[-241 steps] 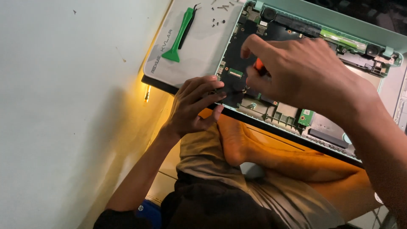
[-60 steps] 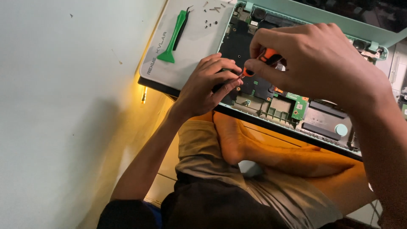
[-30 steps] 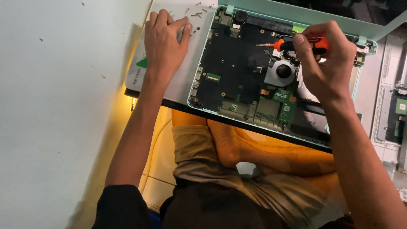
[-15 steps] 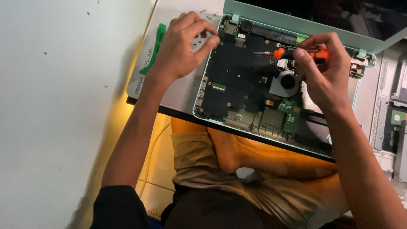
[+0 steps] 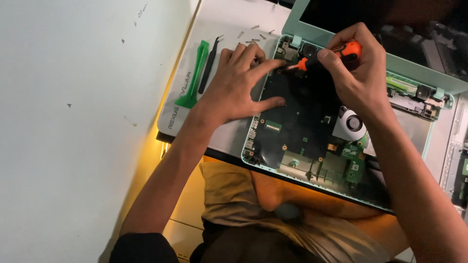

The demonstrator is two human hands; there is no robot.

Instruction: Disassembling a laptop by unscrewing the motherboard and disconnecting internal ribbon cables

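Note:
An opened mint-green laptop point(image 5: 414, 146) lies bottom-up, its dark circuit board point(image 5: 302, 122) and round fan point(image 5: 352, 124) exposed. My right hand point(image 5: 358, 73) grips an orange and black screwdriver point(image 5: 324, 56), whose tip points left toward the board's upper left corner. My left hand point(image 5: 234, 87) rests flat with fingers spread on the grey mat point(image 5: 219, 141) at the laptop's left edge; its index finger reaches up to the screwdriver tip, its thumb lies on the board.
On the mat lie a green plastic pry tool point(image 5: 194, 75), black tweezers point(image 5: 208, 65) and several loose screws point(image 5: 251, 35). A white wall point(image 5: 73, 122) runs along the left. My bare foot and legs point(image 5: 273, 195) are below the table edge.
My left hand slid from the mat's top down to the laptop's edge, uncovering the pry tool. The screwdriver moved left to the board's upper left corner. The view shifted.

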